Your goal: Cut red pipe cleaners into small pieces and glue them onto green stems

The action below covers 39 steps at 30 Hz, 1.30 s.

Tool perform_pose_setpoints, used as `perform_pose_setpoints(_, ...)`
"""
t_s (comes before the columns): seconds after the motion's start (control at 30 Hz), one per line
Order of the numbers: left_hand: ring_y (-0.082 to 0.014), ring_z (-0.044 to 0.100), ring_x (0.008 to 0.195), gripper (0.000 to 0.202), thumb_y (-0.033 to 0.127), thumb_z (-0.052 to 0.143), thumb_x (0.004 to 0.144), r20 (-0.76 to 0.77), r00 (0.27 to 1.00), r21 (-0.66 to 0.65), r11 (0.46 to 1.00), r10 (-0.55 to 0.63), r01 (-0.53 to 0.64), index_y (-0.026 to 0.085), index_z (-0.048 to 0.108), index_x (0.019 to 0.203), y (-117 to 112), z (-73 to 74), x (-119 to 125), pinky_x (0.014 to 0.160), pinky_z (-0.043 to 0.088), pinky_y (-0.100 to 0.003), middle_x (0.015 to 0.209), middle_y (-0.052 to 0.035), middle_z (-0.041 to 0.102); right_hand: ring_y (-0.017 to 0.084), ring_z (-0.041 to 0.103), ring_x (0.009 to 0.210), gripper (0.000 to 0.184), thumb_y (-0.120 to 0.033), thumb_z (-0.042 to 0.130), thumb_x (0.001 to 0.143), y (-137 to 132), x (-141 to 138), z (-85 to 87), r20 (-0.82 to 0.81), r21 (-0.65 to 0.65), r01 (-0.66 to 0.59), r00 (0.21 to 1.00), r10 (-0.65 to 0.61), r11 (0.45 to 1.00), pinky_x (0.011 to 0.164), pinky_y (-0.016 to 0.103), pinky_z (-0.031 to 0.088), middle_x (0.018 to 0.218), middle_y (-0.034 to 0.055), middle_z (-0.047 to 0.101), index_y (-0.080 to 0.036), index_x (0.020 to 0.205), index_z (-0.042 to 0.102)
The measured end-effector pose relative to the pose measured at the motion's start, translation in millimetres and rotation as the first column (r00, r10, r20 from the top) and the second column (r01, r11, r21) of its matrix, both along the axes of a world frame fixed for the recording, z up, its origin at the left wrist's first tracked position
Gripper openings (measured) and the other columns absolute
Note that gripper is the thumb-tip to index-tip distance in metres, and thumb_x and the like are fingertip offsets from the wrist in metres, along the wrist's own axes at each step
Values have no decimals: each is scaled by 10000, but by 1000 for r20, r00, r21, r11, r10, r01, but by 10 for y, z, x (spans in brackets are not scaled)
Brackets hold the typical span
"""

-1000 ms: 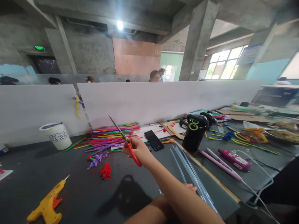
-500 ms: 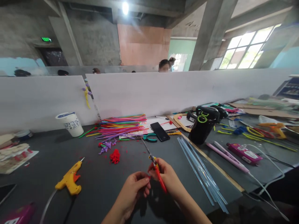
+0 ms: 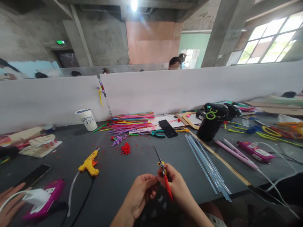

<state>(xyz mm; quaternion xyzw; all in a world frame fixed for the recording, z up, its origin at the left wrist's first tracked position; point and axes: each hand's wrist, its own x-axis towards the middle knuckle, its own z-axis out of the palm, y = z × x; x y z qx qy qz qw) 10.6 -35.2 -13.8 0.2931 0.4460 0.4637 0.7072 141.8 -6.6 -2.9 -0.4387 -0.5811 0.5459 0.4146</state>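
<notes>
My right hand (image 3: 178,183) is closed around red-handled scissors (image 3: 168,186), their blades pointing up and away from me over the dark table. Close beside it, my left hand (image 3: 142,193) is pinched shut at the fingertips, which meet those of the right hand. Whatever sits between the left fingers is too small to make out. Beyond my hands lies a small heap of red fuzzy pieces (image 3: 125,148). Just left of that heap are purple fuzzy pieces (image 3: 117,140). Coloured pipe cleaners (image 3: 132,123) are stacked behind them.
A yellow glue gun (image 3: 90,164) lies to the left, with another person's hand (image 3: 10,201) near a purple power strip (image 3: 50,195). On the right are clear glue sticks (image 3: 205,165), a black bottle (image 3: 210,124) and a pink straightener (image 3: 236,154). A phone (image 3: 168,128) and pliers (image 3: 158,134) lie ahead.
The view has swung left, bringing another person's hand and more of the purple power strip into sight. My hands stay together, fingertips touching, with the scissors still in the right.
</notes>
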Motion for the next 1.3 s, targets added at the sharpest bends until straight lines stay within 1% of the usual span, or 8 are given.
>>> perform_pose_setpoints(0.2, -64, 424, 389, 258, 393, 652, 663, -180, 983, 70, 997, -31, 44, 149, 565, 659, -99, -9, -31, 425, 286, -186, 496, 30, 548, 114, 447, 558, 116, -224, 547, 617, 10, 34, 63, -48, -12, -32, 998, 31, 999, 551, 227, 373, 609, -41, 475, -204, 690, 459)
perform_pose_setpoints(0.37, -82, 435, 456, 348, 366, 622, 689, -351, 936, 184, 980, -9, 78, 144, 544, 432, -67, -20, -112, 466, 293, -204, 493, 10, 521, 120, 482, 573, 128, -229, 558, 634, 134, 151, 158, -79, -24, -14, 997, 12, 1000, 574, 239, 379, 624, -35, 491, -199, 707, 456)
perform_pose_setpoints(0.43, -79, 433, 511, 203, 297, 674, 636, -382, 923, 228, 972, 43, 49, 150, 599, 519, -7, 30, -158, 491, 300, -195, 597, 19, 539, 119, 491, 570, 127, -204, 559, 616, 169, 160, 181, -85, -36, -37, 996, 34, 999, 574, 239, 383, 622, -39, 497, -196, 695, 460)
perform_pose_setpoints(0.57, -91, 418, 491, 196, 273, 665, 632, -401, 914, 235, 971, 51, 49, 175, 647, 801, 85, 202, -187, 482, 315, -198, 551, 50, 509, 106, 473, 540, 107, -158, 549, 597, 167, 102, 202, -89, -53, -91, 992, 86, 994, 551, 225, 373, 602, -45, 510, -188, 671, 478)
perform_pose_setpoints(0.7, -93, 416, 451, 173, 310, 640, 649, -392, 920, 213, 974, 10, 80, 139, 627, 676, 75, 283, -125, 446, 324, -208, 510, 34, 507, 101, 456, 553, 98, -138, 543, 599, 136, 40, 204, -101, -47, -110, 989, 105, 993, 552, 215, 367, 599, -46, 501, -182, 666, 487)
perform_pose_setpoints(0.93, -88, 402, 422, 208, 351, 629, 656, -424, 903, 227, 974, 77, 23, 158, 568, 611, 83, 224, -88, 435, 312, -203, 458, 54, 461, 105, 466, 549, 143, -243, 593, 643, 118, 27, 201, -107, -49, -80, 991, 75, 996, 539, 218, 374, 606, -42, 508, -188, 722, 487)
perform_pose_setpoints(1.1, -86, 395, 430, 152, 279, 639, 632, -484, 870, 237, 971, 98, 22, 148, 589, 575, 108, 217, -94, 436, 298, -203, 462, 48, 475, 98, 443, 557, 158, -189, 592, 586, 146, -16, 109, -55, -26, -1, 998, 0, 1000, 533, 209, 363, 626, -44, 498, -191, 686, 469)
perform_pose_setpoints(1.3, -87, 393, 424, 164, 305, 641, 633, -446, 890, 229, 973, 96, 10, 158, 582, 589, 231, 183, -205, 435, 300, -199, 452, 54, 466, 85, 366, 432, 216, -380, 550, 687, 313, 50, -43, 50, -6, 111, 993, -110, 994, 427, 208, 314, 515, -69, 397, -202, 670, 427)
